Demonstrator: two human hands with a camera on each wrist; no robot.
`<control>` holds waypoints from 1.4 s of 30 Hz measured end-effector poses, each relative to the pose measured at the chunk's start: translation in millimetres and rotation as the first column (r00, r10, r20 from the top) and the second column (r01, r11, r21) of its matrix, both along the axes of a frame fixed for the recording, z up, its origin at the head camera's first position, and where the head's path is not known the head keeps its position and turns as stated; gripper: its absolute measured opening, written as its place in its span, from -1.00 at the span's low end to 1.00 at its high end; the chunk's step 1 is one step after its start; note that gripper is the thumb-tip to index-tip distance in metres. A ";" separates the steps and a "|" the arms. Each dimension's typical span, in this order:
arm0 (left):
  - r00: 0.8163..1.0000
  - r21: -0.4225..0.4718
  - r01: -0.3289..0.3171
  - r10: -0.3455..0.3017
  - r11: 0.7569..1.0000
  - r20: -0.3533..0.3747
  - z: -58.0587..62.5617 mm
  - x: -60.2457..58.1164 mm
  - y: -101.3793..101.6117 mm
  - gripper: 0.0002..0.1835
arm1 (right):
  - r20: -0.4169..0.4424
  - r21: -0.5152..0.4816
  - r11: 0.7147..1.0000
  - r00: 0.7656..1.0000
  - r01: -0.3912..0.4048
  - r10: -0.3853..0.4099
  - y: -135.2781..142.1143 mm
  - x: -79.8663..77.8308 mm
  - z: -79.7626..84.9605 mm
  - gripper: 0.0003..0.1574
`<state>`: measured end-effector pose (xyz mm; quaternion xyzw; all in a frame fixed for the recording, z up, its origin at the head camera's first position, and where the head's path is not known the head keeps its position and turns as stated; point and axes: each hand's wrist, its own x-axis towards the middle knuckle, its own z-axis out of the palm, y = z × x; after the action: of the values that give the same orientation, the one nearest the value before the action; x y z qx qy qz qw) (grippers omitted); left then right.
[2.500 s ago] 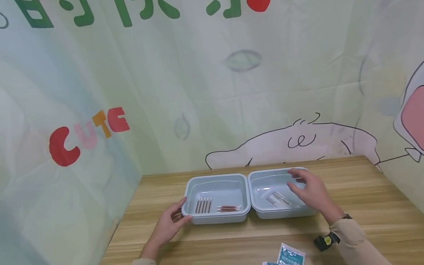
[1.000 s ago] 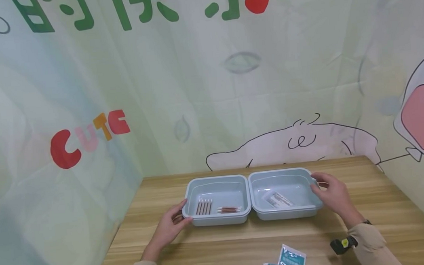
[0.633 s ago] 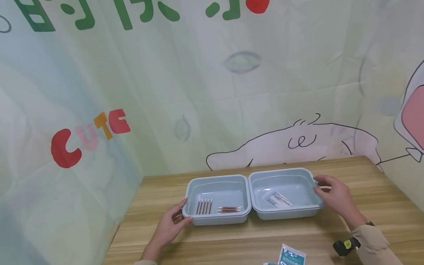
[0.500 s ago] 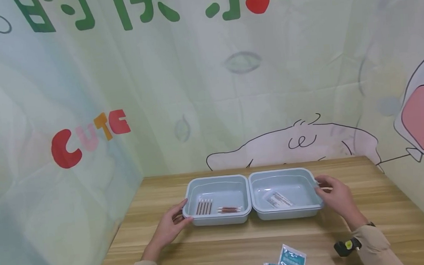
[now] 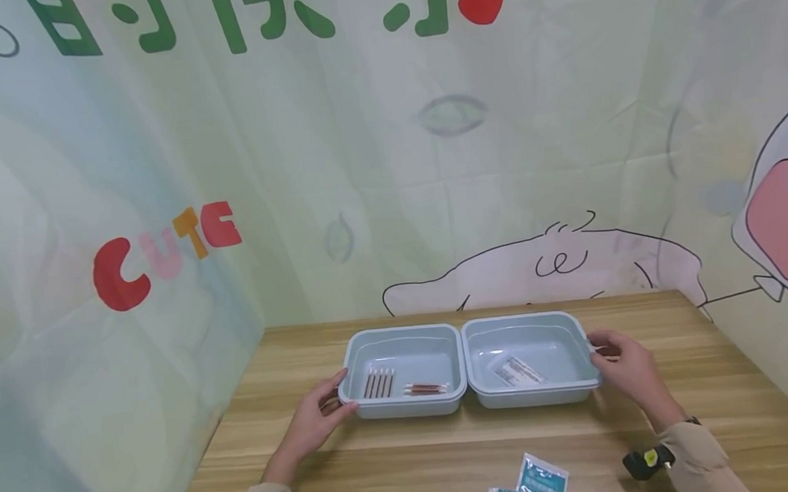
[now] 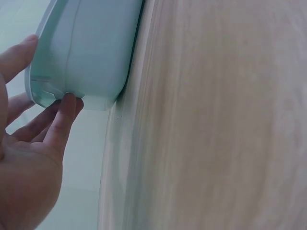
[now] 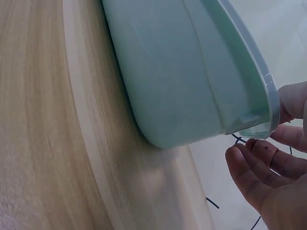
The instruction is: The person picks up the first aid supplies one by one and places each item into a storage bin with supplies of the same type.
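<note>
Two light-blue plastic boxes stand side by side on the table, their inner rims touching or nearly so. My left hand (image 5: 316,420) grips the left end of the left box (image 5: 404,409), thumb at the front corner and fingers under the rim in the left wrist view. Several brown-stemmed cotton swabs (image 5: 378,384) stand in a row in it, beside a few lying swabs (image 5: 425,388). My right hand (image 5: 628,371) holds the right box (image 5: 532,398) by its right-end rim. A clear printed packet (image 5: 517,371) lies inside that box.
Several teal-and-white sachets (image 5: 542,478) lie near the front of the wooden table (image 5: 407,463), partly cut off by the frame. A printed cloth backdrop (image 5: 362,165) rises behind and beside the table.
My right hand has moved from above the right box to its right end and taken hold of the rim. My left hand and the boxes' contents stay as they were.
</note>
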<state>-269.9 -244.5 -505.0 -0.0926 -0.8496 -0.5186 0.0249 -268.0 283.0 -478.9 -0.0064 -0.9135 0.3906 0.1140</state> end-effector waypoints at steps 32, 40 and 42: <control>1.000 0.012 0.012 -0.012 1.000 -0.019 2.0 0.9 0.0 -0.30 | 0.047 -0.086 0.996 0.999 0.029 -0.025 2.7 2.2 -6.5 -0.53; 1.000 0.002 0.002 -0.002 1.000 -0.008 0.4 1.0 -0.8 -0.28 | 0.049 -0.090 0.996 0.999 0.029 -0.024 -1.5 5.1 -2.9 -0.54; 1.000 0.002 0.004 -0.004 1.000 -0.006 -0.3 0.6 -1.1 -0.27 | 0.054 -0.089 0.996 0.998 0.031 -0.026 -2.1 5.6 -3.1 -0.54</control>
<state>-269.3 -245.6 -505.3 -0.0959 -0.8488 -0.5192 0.0265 -262.4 280.9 -481.9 -0.0350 -0.8974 0.4294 0.0949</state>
